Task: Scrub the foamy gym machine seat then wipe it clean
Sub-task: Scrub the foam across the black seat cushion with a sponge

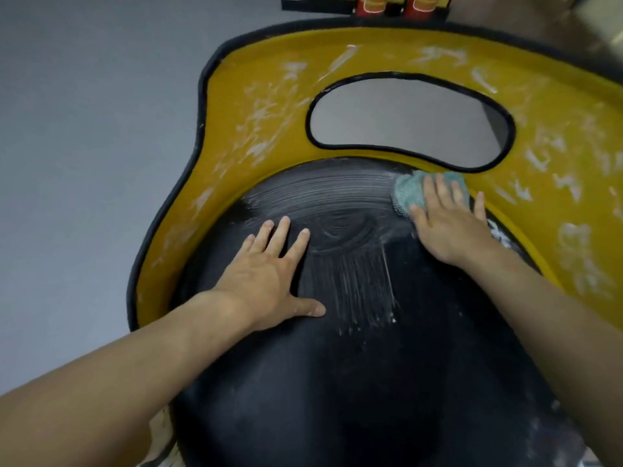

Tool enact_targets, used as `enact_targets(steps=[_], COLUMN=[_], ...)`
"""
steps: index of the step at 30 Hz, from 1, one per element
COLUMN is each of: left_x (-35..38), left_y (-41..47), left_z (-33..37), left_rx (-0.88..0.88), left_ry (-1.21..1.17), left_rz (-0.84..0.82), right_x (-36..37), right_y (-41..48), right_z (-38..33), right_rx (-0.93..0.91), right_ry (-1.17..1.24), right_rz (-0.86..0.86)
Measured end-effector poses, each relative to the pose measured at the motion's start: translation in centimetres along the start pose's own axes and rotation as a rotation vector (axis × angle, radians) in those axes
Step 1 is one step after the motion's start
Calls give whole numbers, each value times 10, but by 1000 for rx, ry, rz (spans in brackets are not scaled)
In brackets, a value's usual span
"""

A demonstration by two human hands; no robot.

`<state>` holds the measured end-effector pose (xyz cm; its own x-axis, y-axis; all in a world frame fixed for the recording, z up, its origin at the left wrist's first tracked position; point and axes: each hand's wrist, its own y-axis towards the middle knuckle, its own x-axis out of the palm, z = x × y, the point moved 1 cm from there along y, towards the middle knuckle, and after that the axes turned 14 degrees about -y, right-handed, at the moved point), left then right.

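The gym machine seat has a black padded centre (354, 382) and a yellow surround (236, 139) with a black edge and an oval cut-out. White foam streaks cover the upper part of the black pad and speckle the yellow part. My left hand (273, 278) lies flat on the black pad, fingers spread and straight. My right hand (448, 224) presses a teal scrubbing pad (409, 193) onto the seat where black meets yellow, just below the cut-out. Its fingers are straight over the pad.
Grey floor (84, 129) lies to the left of the seat and shows through the cut-out. Red and orange containers in a black-and-yellow holder (367, 3) stand beyond the seat's far edge. The lower black pad carries little foam.
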<state>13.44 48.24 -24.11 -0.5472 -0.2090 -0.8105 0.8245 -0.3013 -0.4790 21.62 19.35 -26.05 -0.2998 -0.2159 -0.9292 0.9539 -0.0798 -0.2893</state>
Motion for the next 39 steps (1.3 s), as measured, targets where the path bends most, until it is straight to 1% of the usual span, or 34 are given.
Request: enact_targets(steps=[3,7,9,12,16,19,23,27,31,36,39], left_x=[0,4,8,12,16,16,13,9,8,13,14], left_y=[11,20,20,20,24,28,32,28,23,18,21], left_z=[13,32,40,45,50,55,61,66,74,94,102], left_rx=[14,53,74,79,68,62,54,37,27,108,111], left_ry=[-2,17,16,15,9,12,42,57,74,121,106], left_rz=[-4,-15,-3,15,26,24,16,2,-8,-12,-18], right_x=[16,33,38,36,17,-1,-12,-5,18,43,49], right_y=[-40,-105,-117,-97,-25,26,44,13,-48,-133,-150], right_z=[17,5,-1,-6,-10,-14,-15,-6,-4,-2,-1], right_rx=[52,-19,-45,-56,-72,-73,-88,-114,-143,-183,-174], right_ry=[21,16,19,38,79,85,100,84,111,127,162], right_rz=[-55,-55,-52,-53,-8,-16,-7,10,32,48,34])
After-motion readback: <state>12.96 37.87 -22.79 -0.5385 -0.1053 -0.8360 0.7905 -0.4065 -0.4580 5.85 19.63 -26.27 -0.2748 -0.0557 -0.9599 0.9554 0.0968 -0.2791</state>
